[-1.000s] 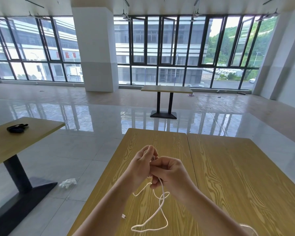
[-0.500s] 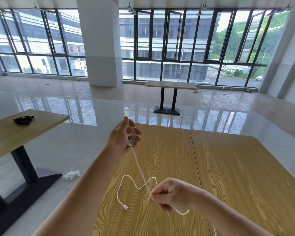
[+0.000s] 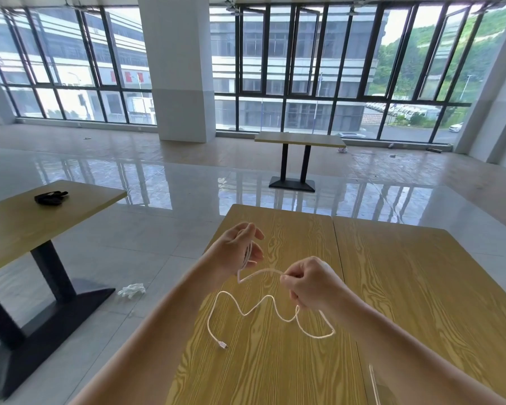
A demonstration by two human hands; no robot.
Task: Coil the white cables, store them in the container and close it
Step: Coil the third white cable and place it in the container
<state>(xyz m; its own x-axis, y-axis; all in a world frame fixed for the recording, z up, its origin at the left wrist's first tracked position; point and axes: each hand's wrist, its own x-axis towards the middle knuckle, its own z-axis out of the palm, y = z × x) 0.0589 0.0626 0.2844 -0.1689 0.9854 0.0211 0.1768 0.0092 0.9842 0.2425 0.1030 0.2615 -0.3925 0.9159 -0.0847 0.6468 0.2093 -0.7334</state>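
Second cable: a thin pale strand (image 3: 374, 384) is seen at the near edge of the bench (image 3: 421, 287), right of the forearms; what it belongs to cannot be told.
Free end: the plug (image 3: 223, 344) of the white cable (image 3: 257, 309) hangs low over the near left part of the bench; whether it touches the wood cannot be told.
Slack: wavy loops are draped between the plug and the right hand, just above the bench top.
Right hand: the right hand (image 3: 310, 283) is clenched on the cable, which is pinched between thumb and fingertips, with slack falling from under the fist.
Left hand: the left hand (image 3: 240, 249) is held toward the left edge of the bench, fingers loosely curled around a few gathered turns of cable.
Span between hands: a short bowed length is carried from the one hand to the other.
Handling: the cable is judged light, limp and springy; loops are likely to slip or unwind unless kept pinched. Hold is best taken on the cord just beyond the last turn, not at the plug.
Stage: coiling is judged under way, with much slack left.
Container: none is seen.
Far: a black object (image 3: 51, 197) lies on another table (image 3: 18, 229) at left; a white scrap (image 3: 131, 289) lies on the floor (image 3: 158, 182).
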